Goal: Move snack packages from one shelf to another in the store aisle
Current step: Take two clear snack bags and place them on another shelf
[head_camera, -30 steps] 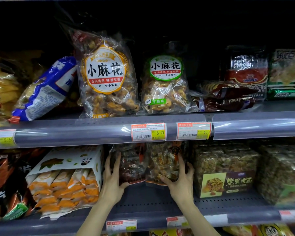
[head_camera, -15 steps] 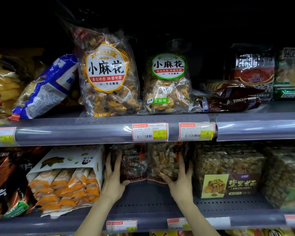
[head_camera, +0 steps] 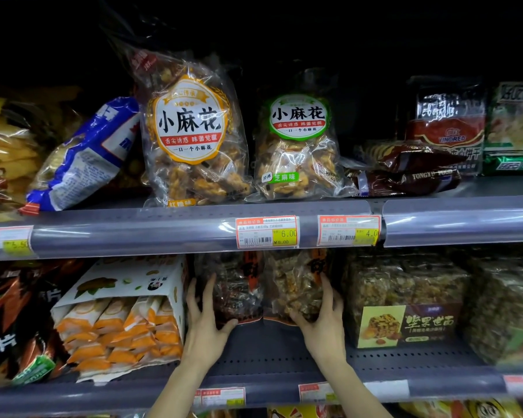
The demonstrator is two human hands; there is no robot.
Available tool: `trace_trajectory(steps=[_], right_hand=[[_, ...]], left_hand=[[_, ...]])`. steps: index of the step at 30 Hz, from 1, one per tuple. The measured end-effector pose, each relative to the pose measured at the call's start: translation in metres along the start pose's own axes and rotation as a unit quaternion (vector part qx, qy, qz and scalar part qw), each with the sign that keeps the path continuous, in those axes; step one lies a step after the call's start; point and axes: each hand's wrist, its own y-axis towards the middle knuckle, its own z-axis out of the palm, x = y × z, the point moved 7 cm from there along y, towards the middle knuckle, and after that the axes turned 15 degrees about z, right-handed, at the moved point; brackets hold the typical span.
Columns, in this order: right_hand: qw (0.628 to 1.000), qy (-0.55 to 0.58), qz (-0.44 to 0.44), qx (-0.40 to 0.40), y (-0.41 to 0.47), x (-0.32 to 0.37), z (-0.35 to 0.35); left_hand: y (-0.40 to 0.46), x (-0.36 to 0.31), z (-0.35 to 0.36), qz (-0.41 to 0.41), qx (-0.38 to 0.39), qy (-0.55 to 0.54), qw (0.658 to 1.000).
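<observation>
Left hand (head_camera: 204, 324) grasping dark snack bag (head_camera: 234, 292); right hand (head_camera: 323, 322) grasping nut-brittle bag (head_camera: 295, 288). Both bags upright, side by side between hands, directly under upper shelf (head_camera: 163, 233).

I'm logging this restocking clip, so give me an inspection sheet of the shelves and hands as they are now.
Surface: lower shelf, bare strip in front.
Job's things: two clear snack bags side by side, dark bag and golden bag, standing on it.
Clutter: orange-label bag, green-label bag, white box.
Grips: left hand on dark bag; right hand on golden bag.
Cables: nothing seen.
Surroundings: price tags on upper rail.
</observation>
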Motion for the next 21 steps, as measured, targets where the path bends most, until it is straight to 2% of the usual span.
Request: trace_trajectory(steps=[6,13,21], right_hand=[[1.000,0.000,0.013,0.009,-0.003,0.000,-0.001],[0.998,-0.064,0.028,0.005,-0.007,0.003,-0.005],[0.995,-0.079,0.035,0.044,-0.009,0.008,-0.010]], left_hand=[[-0.003,-0.001,0.000,-0.012,-0.004,-0.003,1.000],[-0.008,-0.012,-0.001,-0.028,-0.003,-0.010,1.000],[-0.014,-0.019,-0.001,-0.060,0.024,0.008,0.998]])
